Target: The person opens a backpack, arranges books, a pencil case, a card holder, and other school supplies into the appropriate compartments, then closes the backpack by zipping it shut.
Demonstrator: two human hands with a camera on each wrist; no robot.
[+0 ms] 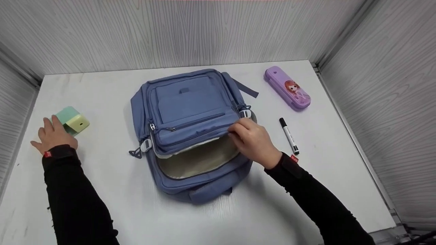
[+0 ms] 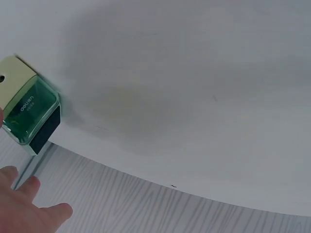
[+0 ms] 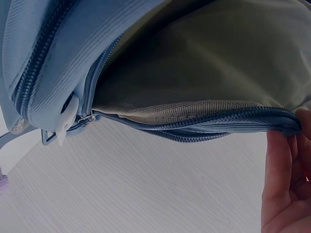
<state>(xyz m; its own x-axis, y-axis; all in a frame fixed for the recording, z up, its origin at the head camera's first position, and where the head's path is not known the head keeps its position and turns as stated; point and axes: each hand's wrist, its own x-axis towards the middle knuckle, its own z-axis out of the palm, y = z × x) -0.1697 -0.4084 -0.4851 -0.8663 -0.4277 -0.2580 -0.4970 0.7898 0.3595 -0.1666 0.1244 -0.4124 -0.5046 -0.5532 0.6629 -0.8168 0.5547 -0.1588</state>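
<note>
A blue backpack (image 1: pixel 190 102) lies on the white table with its main compartment unzipped, showing a pale lining. My right hand (image 1: pixel 253 141) pinches the zippered edge of the front panel and holds it up at the right side; the right wrist view shows this zippered edge (image 3: pixel 214 121) between thumb and fingers. Far to the left, a green and yellow pencil sharpener (image 1: pixel 80 123) sits on the table. My left hand (image 1: pixel 56 136) is beside it, fingers extended. A fingertip reaches the sharpener's (image 2: pixel 29 109) side in the left wrist view; whether it presses is unclear.
A purple pencil case (image 1: pixel 287 87) with a cartoon figure lies at the back right. Nearer, a black-and-white marker (image 1: pixel 289 136) lies right of the backpack. A strap (image 1: pixel 246 89) sticks out from the bag's upper right. Wood-grain panels (image 1: pixel 190 34) border the table at the back and sides.
</note>
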